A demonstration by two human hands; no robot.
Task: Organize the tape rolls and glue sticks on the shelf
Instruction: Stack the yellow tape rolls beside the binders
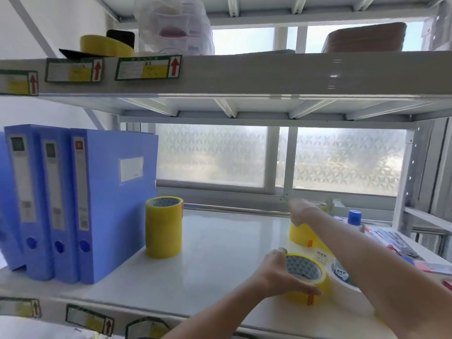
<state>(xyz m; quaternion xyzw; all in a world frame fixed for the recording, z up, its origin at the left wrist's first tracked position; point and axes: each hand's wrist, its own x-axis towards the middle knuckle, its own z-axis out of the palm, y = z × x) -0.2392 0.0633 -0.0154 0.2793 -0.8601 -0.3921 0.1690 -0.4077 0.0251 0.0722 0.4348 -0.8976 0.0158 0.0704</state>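
Observation:
On the white shelf [220, 253] a stack of yellow tape rolls [163, 227] stands next to the blue binders. My left hand [281, 277] grips a yellow tape roll [307, 277] near the front, thumb on its side and fingers over its rim. My right hand [299, 212] reaches further back and rests its fingers on top of another yellow tape roll [302, 234]; my forearm hides part of that roll. A white glue container [342, 272] lies beside the near roll, partly under my right arm.
Three blue binders [73, 204] stand at the left. A blue-capped bottle [354, 217] and packets of red and blue items [401, 248] lie at the right. The upper shelf [244, 74] holds a flat yellow tape roll [105, 46] and a clear plastic bag [171, 25].

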